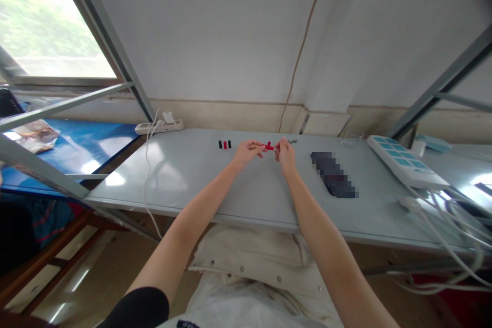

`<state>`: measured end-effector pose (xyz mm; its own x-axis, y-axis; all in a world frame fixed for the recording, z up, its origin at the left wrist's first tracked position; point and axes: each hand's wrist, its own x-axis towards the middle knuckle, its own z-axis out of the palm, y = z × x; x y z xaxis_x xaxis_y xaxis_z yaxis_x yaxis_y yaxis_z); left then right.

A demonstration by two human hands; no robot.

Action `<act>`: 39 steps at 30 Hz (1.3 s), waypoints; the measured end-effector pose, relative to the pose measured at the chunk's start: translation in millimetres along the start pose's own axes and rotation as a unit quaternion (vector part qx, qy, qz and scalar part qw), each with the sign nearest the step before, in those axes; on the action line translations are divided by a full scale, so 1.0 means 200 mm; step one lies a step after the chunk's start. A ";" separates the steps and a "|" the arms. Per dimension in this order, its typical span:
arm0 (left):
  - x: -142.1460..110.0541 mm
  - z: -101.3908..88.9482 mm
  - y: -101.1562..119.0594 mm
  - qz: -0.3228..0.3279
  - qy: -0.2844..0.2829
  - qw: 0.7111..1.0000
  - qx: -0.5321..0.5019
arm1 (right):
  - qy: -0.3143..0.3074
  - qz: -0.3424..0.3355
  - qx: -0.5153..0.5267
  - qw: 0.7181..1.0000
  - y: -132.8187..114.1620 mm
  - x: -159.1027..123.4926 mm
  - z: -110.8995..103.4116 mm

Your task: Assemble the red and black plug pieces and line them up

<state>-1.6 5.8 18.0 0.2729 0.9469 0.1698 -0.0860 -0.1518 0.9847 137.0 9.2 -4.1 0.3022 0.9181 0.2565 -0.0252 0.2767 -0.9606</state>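
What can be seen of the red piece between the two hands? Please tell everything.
The red piece is small, bright and plastic-looking: a slim body with a short stub near its middle. In the picture it runs crosswise, tilting slightly down to the right, over the desk. The left hand pinches one end; the right hand is at the other, grip unclear. Finer details cannot be told.

Red piece [270, 147]: small, bright red, a narrow body with a short stub sticking up near its middle
Pose: lengthwise from hand to hand, roughly level, the right end slightly nearer the person
Left end: between thumb and fingers of the left hand [250, 150]
Right end: at the fingertips of the right hand [285, 152]; too small to tell how it is gripped
Place: over the far part of the worktop [253, 189]
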 end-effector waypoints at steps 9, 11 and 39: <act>0.10 0.05 0.12 0.048 -0.103 0.984 0.136 | 0.053 -0.037 0.049 0.997 0.02 0.02 0.01; 0.15 0.00 0.18 0.089 -0.108 0.961 0.238 | 0.078 -0.062 0.018 0.995 0.02 0.02 0.00; 0.26 -0.40 0.18 -0.039 -0.010 0.825 0.564 | 0.141 -0.090 -0.075 0.983 0.02 0.01 -0.05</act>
<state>-66.6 71.5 59.6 0.2514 0.9633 0.0937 0.8757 -0.2676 0.4019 146.7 10.3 -8.3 0.5408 0.7375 0.4045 0.1873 0.3632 -0.9127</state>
